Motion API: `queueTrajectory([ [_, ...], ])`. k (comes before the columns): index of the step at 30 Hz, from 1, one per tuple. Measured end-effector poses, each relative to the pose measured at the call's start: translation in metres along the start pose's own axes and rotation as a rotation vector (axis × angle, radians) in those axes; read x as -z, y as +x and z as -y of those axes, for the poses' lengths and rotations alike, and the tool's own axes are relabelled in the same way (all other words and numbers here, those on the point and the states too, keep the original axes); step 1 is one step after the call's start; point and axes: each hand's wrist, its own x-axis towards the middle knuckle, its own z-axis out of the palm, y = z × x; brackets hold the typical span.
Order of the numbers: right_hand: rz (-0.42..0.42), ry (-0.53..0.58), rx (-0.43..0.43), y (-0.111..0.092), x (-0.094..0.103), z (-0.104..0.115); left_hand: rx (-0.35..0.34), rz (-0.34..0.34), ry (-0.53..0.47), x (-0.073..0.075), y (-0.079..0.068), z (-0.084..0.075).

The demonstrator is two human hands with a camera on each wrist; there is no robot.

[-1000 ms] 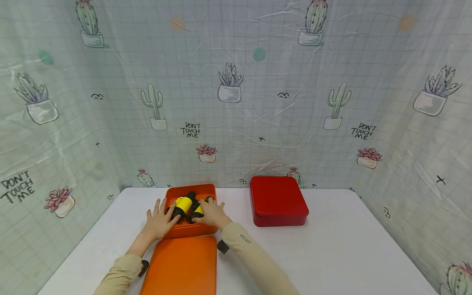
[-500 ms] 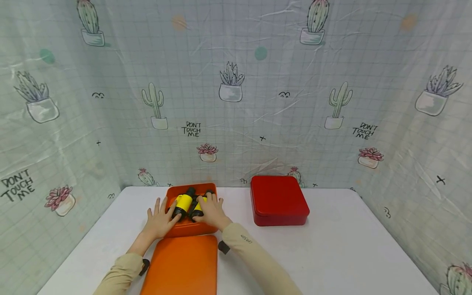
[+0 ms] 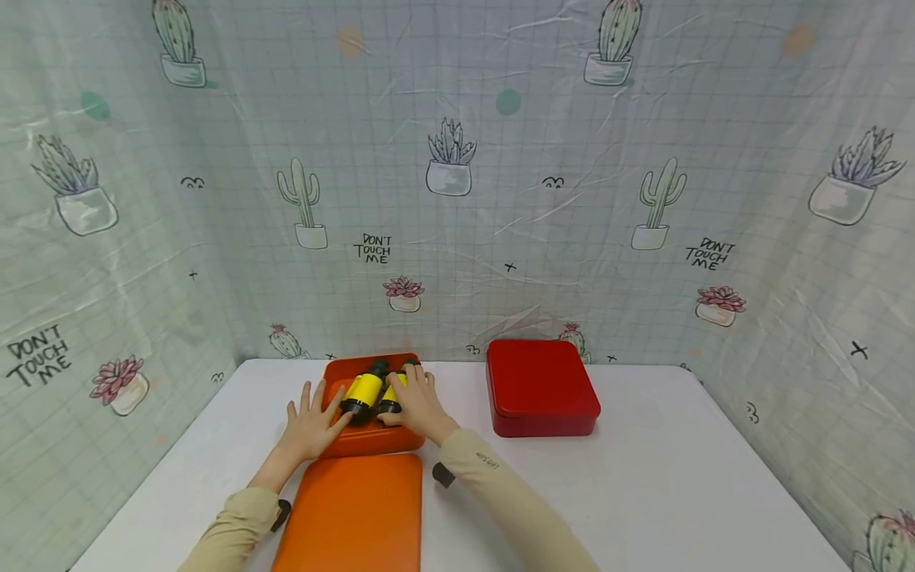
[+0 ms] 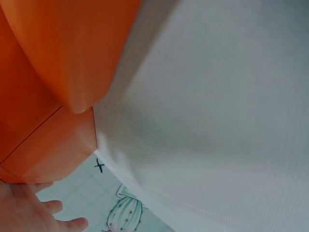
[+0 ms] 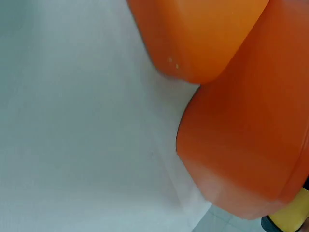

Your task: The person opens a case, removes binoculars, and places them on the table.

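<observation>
Yellow-and-black binoculars [image 3: 364, 389] lie tilted in an orange box [image 3: 372, 445] at the left of the table. My right hand [image 3: 420, 407] grips their right barrel, fingers curled over it from the right side. With fingers spread, my left hand [image 3: 309, 430] rests on the box's left rim, its thumb close to the left barrel; whether they touch is unclear. In the right wrist view a yellow end of the binoculars [image 5: 290, 214] shows past the box wall [image 5: 236, 159]. Left fingertips [image 4: 72, 224] poke out beside the box wall [image 4: 53, 145] in the left wrist view.
An orange lid [image 3: 353, 508] lies directly in front of the box, between my forearms. To the right stands a closed red box [image 3: 543, 389] on the white table [image 3: 643, 492]. A patterned curtain [image 3: 472, 222] surrounds the table's back and sides.
The binoculars have shifted slightly right and away inside the box, moving with my right hand. My left hand stays almost where it was on the rim.
</observation>
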Motion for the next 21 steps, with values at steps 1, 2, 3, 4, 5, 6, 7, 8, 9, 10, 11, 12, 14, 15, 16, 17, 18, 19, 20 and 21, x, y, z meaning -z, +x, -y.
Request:
queueTrajectory([
  [1,-0.005,-0.006,0.002,0.0,0.001,-0.001,0.003,0.002,0.002,0.0,0.0,0.0],
  [2,-0.01,-0.01,0.003,0.0,0.002,-0.002,0.005,0.002,0.005,0.0,0.0,0.0],
  [3,-0.019,-0.013,0.003,0.0,0.003,-0.003,0.005,0.0,0.007,0.001,0.0,-0.001],
  [4,-0.032,-0.003,0.004,-0.001,0.004,-0.004,0.006,-0.003,0.009,0.001,-0.001,-0.001],
  [5,-0.047,0.006,0.004,-0.001,0.006,-0.005,0.005,-0.006,0.012,0.001,-0.001,-0.001],
  [6,-0.062,0.018,0.003,-0.001,0.008,-0.007,0.006,-0.01,0.013,0.002,-0.001,-0.002],
  [7,-0.075,0.031,0.003,-0.001,0.01,-0.008,0.008,-0.01,0.016,0.002,-0.001,-0.002],
  [8,-0.087,0.043,0.001,-0.001,0.011,-0.009,0.011,-0.012,0.015,0.002,-0.001,-0.002],
  [9,-0.095,0.055,-0.001,-0.002,0.013,-0.01,0.009,-0.016,0.016,0.002,-0.002,-0.002],
  [10,-0.101,0.068,-0.003,-0.002,0.015,-0.011,0.01,-0.015,0.016,0.002,-0.002,-0.002],
  [11,-0.102,0.075,-0.006,-0.003,0.017,-0.013,0.011,-0.014,0.016,0.002,-0.001,-0.002],
  [12,-0.099,0.078,-0.012,-0.003,0.019,-0.014,0.012,-0.013,0.015,0.002,-0.001,-0.002],
  [14,-0.095,0.086,-0.017,-0.005,0.024,-0.016,0.014,-0.008,0.013,0.002,-0.001,-0.002],
  [15,-0.091,0.087,-0.02,-0.007,0.027,-0.017,0.014,-0.006,0.013,0.002,-0.001,-0.002],
  [16,-0.089,0.092,-0.02,-0.008,0.029,-0.018,0.015,-0.005,0.012,0.002,-0.001,-0.002],
  [17,-0.089,0.102,-0.019,-0.01,0.032,-0.019,0.014,-0.006,0.011,0.002,-0.001,-0.002],
  [18,-0.09,0.103,-0.016,-0.011,0.034,-0.02,0.012,-0.008,0.011,0.001,-0.001,-0.001],
  [19,-0.095,0.109,-0.013,-0.013,0.037,-0.021,0.009,-0.01,0.01,0.001,0.0,-0.001],
  [20,-0.101,0.118,-0.009,-0.015,0.039,-0.022,0.005,-0.013,0.009,0.001,0.0,-0.001],
  [21,-0.106,0.125,-0.006,-0.016,0.041,-0.023,0.002,-0.015,0.007,0.0,0.0,-0.001],
])
